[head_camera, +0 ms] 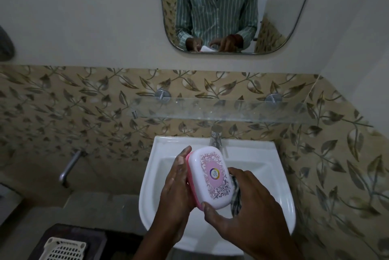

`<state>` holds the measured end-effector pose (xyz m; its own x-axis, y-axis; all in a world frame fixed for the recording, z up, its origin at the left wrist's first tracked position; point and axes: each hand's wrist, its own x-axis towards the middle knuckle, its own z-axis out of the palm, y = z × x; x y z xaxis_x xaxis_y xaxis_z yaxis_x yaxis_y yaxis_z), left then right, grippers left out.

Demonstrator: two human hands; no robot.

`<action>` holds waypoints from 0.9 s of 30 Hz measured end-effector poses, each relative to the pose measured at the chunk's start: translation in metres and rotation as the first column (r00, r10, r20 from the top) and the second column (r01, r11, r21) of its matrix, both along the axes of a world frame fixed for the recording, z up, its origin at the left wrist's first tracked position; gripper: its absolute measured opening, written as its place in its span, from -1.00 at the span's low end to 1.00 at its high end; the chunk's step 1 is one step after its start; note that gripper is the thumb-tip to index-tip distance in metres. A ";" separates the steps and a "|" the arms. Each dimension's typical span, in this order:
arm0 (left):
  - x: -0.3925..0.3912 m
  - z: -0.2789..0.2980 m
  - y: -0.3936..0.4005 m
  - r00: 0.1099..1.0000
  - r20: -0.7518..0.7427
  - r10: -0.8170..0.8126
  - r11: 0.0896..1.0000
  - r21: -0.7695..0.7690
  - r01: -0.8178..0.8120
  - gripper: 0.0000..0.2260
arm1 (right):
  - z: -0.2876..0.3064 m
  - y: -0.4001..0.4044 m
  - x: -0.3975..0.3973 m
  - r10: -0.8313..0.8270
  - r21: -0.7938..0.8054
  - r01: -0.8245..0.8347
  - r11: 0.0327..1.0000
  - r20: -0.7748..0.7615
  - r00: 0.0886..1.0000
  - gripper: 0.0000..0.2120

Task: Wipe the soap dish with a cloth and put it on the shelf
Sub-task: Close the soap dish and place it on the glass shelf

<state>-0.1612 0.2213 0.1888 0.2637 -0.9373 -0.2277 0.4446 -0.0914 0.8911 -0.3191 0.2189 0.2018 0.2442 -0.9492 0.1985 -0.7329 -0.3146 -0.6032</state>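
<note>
A white soap dish point(210, 177) with a pink base and a purple floral lid is held over the white sink point(160, 165). My left hand point(176, 194) grips its left side, fingers curled under it. My right hand point(244, 205) holds its lower right corner, thumb on the lid's edge, with a dark striped cloth point(235, 196) pinched between the fingers and the dish. Most of the cloth is hidden behind my right hand. A glass shelf point(221, 110) is fixed to the wall above the sink.
A chrome tap point(216, 136) stands at the sink's back edge, close behind the dish. A mirror point(273, 7) hangs above the shelf. A metal pipe point(69, 167) juts from the left wall. A white plastic basket point(63, 249) sits at lower left.
</note>
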 end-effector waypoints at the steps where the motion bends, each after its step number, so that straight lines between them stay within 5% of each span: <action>1: 0.000 -0.001 0.000 1.000 0.003 -0.001 1.000 0.000 0.001 -0.71 | 0.000 0.000 0.000 0.002 0.000 -0.002 1.000 -0.008 1.000 -0.28; 12: -0.004 -0.001 0.001 0.988 0.147 -0.035 0.999 -0.029 0.040 -0.63 | -0.001 0.002 0.008 0.011 0.064 -0.002 0.998 -0.148 0.989 -0.20; 15: -0.003 -0.003 -0.003 0.995 0.088 0.035 0.999 0.014 -0.037 -0.67 | -0.002 0.000 0.009 0.033 0.081 -0.021 0.997 -0.146 0.989 -0.21; 19: 0.007 -0.004 -0.009 0.983 -0.138 0.123 0.992 0.050 -0.118 -0.70 | 0.001 -0.007 0.002 -0.120 0.205 0.084 0.975 0.168 0.979 -0.26; 22: 0.009 -0.001 -0.017 0.939 -0.303 0.161 0.986 0.002 -0.169 -0.63 | 0.001 -0.010 0.002 -0.277 0.502 0.024 0.865 0.437 0.856 -0.35; 27: -0.001 0.005 -0.025 0.921 -0.354 0.165 0.982 -0.032 -0.188 -0.64 | -0.010 -0.022 0.010 -0.321 0.588 -0.093 0.804 0.559 0.764 -0.09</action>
